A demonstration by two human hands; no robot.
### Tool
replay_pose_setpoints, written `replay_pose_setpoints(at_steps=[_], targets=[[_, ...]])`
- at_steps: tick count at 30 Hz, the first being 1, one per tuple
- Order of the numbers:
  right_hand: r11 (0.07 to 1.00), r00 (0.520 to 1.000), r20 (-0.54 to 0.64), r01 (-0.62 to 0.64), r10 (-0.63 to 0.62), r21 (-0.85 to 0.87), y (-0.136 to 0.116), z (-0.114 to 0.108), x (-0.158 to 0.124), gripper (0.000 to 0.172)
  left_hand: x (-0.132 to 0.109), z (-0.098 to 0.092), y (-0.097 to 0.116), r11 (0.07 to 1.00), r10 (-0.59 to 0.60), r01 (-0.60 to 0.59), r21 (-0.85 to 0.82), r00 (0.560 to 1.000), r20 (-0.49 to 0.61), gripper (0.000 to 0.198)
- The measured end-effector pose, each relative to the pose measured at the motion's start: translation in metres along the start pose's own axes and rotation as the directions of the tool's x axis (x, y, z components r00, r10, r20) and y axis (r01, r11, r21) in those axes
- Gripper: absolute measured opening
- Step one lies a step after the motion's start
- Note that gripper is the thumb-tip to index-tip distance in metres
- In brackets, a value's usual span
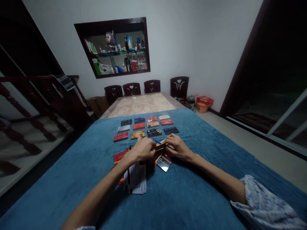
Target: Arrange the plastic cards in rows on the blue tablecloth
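Observation:
My left hand (145,149) and my right hand (178,147) meet over the blue cloth, fingers closed on opposite ends of a dark gold card (160,147). Under my hands lies a loose heap of cards, with a dark shiny card (164,163) sticking out toward me. Left of the heap, partly hidden by my left forearm, red cards (119,157) and white cards (139,182) overlap. Beyond my hands, several cards sit in rows, among them a gold card (138,134), a black card (154,132) and a red card (121,136).
A blue cloth (216,179) covers the near part of the marble-topped table (144,103). Dark chairs (179,86) stand at the far end. A wall shelf (120,52) holds a plush toy and bottles. A wooden railing (35,78) runs at the left, and an orange bucket (202,107) is on the floor.

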State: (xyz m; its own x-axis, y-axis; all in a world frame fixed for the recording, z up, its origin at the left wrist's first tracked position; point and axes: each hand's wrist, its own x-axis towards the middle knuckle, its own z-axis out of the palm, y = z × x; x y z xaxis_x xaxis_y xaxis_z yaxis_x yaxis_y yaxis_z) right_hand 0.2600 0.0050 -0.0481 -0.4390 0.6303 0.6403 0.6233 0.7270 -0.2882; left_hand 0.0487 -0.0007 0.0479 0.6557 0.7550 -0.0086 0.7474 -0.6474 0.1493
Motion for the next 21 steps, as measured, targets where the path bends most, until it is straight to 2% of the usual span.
replay_pose_setpoints(at_steps=[3,7,13,21], targets=[[0.999,0.999,-0.039,-0.033,0.034,0.012,0.000,0.000,0.000,0.014,0.003,-0.001,-0.003,0.999,-0.024,0.024,0.031,1.000,-0.005,0.025],[1.000,0.997,-0.075,-0.020,0.020,0.001,-0.001,-0.001,0.001,0.010,0.006,0.001,-0.009,1.000,-0.010,0.009,-0.007,1.000,-0.021,0.025],[1.000,0.990,-0.138,0.009,-0.006,0.021,-0.006,-0.004,0.004,0.014,0.013,0.009,-0.021,0.998,0.013,-0.020,-0.065,0.993,-0.114,0.027],[0.999,0.982,-0.183,0.039,-0.045,-0.035,-0.011,-0.005,0.009,0.021,0.014,0.014,-0.014,0.988,0.025,-0.057,-0.144,0.976,-0.216,0.024]])
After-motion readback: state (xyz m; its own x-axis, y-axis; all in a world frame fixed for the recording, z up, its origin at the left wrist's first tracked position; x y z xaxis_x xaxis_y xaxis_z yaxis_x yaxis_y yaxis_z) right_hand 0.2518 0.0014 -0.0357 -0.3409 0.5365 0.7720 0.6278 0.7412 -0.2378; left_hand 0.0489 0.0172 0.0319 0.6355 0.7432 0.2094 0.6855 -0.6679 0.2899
